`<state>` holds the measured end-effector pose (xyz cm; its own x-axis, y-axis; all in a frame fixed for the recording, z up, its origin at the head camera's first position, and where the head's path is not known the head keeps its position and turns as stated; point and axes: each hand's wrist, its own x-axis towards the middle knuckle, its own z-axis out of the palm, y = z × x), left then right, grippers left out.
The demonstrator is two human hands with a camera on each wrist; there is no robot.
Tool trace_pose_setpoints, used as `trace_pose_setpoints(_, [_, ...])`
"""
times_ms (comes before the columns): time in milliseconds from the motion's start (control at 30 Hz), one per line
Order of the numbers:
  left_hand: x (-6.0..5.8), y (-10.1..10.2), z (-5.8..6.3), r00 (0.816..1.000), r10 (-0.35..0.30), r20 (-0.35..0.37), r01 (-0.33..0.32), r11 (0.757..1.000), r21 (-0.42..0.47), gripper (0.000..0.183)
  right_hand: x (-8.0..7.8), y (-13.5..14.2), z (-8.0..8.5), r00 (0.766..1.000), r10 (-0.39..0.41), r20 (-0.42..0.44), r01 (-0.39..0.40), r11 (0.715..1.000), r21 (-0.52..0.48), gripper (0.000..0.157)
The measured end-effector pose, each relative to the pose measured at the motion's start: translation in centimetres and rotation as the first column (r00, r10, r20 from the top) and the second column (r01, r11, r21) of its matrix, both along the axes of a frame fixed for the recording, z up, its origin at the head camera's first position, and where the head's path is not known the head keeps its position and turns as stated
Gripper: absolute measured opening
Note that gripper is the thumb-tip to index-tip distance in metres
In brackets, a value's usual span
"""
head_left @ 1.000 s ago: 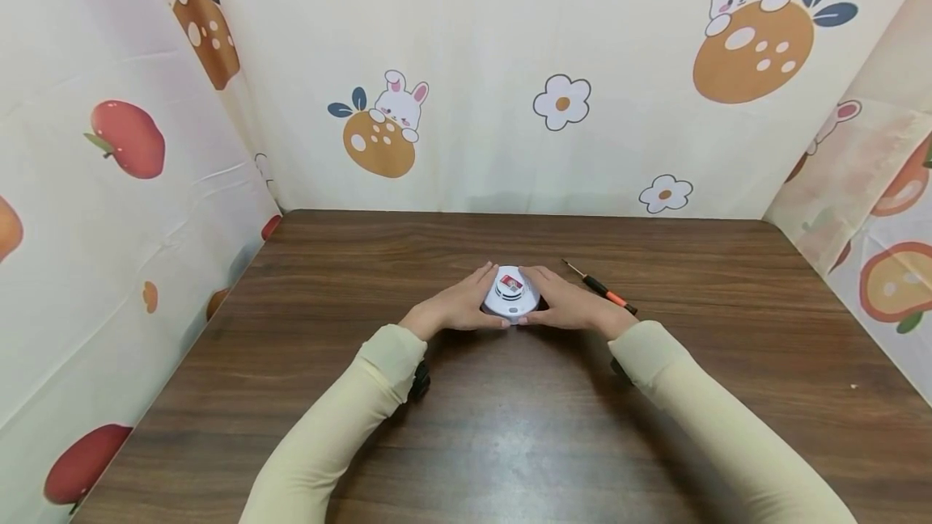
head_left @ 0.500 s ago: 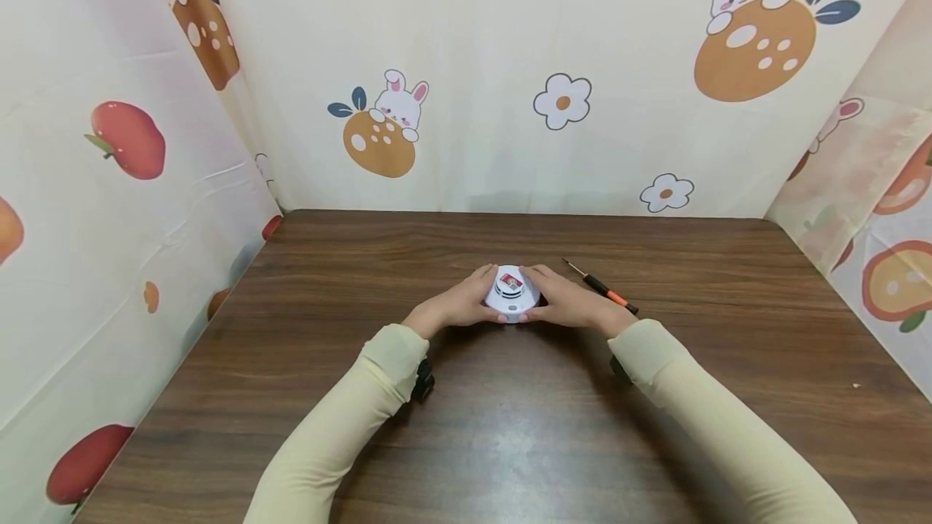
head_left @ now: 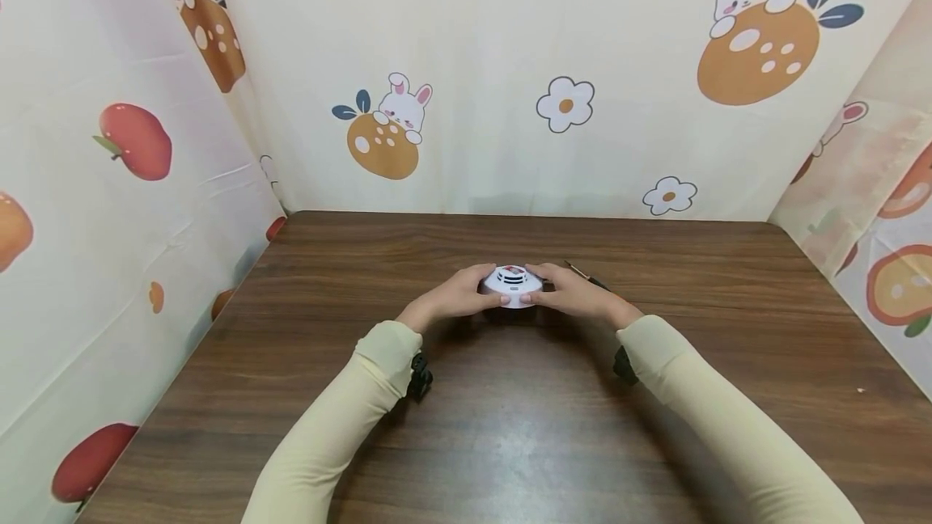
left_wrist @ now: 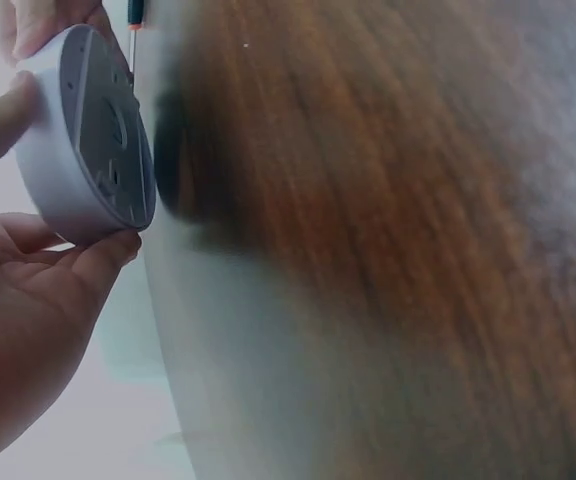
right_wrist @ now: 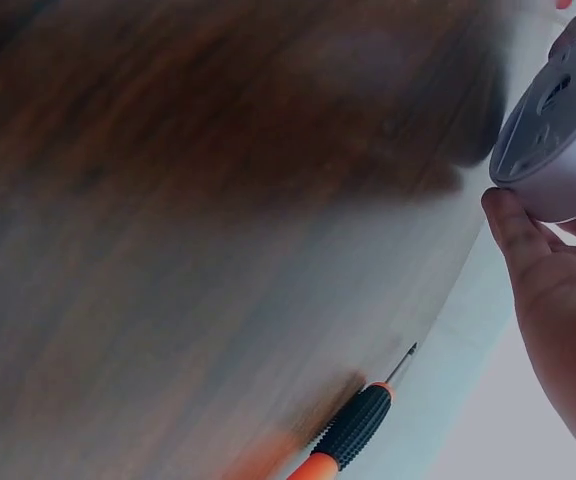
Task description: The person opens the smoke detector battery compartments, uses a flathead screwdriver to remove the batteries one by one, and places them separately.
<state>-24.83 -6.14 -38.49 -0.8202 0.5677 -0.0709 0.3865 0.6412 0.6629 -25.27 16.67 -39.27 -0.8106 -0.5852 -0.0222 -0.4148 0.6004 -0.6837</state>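
Gripping round white vented plastic device (head_left: 514, 291) with left hand (head_left: 462, 291) and right hand (head_left: 573, 292) above brown wood-grain counter (head_left: 513, 395); could drop it through slackened or uneven pressure.

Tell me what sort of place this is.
Probably a screened work corner: a dark brown wood-grain table, cream fabric curtains printed with rabbits and fruit behind and beside it, and a slim black and orange screwdriver near a round white plastic device.

Behind the bare fingers (head_left: 472, 276), pale yellow sleeves (head_left: 315, 437) end in wide cream cuffs (head_left: 389, 346), a small black piece (head_left: 420, 377) under each.
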Motion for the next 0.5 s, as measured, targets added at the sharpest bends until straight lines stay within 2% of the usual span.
trace_pose_setpoints(67, [0.0, 0.0, 0.0, 1.0, 0.015, 0.02, -0.015, 1.0, 0.01, 0.074, -0.1, 0.0, 0.1, 0.999, -0.027, 0.027, 0.028, 0.999, -0.016, 0.072])
trace_pose_setpoints(200, [-0.2, -0.1, -0.1, 1.0, 0.003, 0.021, -0.004, 0.999, 0.039, 0.073, 1.0, -0.4, 2.2, 0.996, -0.046, 0.078, 0.048, 0.998, -0.033, 0.06])
trace_pose_setpoints(267, [-0.3, -0.1, -0.2, 1.0, -0.008, 0.009, 0.007, 0.998, 0.056, 0.068, 1.0, -0.5, 2.4, 0.994, -0.042, 0.106, 0.047, 0.998, -0.05, 0.056])
trace_pose_setpoints(300, [-0.2, -0.1, -0.1, 1.0, -0.01, 0.007, 0.01, 0.998, 0.067, 0.066, 1.0, -0.5, 2.4, 0.993, -0.04, 0.115, 0.047, 0.997, -0.057, 0.055])
trace_pose_setpoints(400, [-0.3, -0.2, -0.1, 1.0, -0.01, 0.015, 0.009, 0.996, 0.088, 0.063, 0.0, -0.1, 1.0, 0.99, -0.053, 0.128, 0.063, 0.995, -0.076, 0.059])
trace_pose_setpoints(500, [-0.3, -0.3, 0.0, 1.0, -0.011, 0.018, 0.01, 0.995, 0.102, 0.062, -0.3, 0.2, 0.4, 0.993, -0.053, 0.107, 0.065, 0.991, -0.114, 0.062])
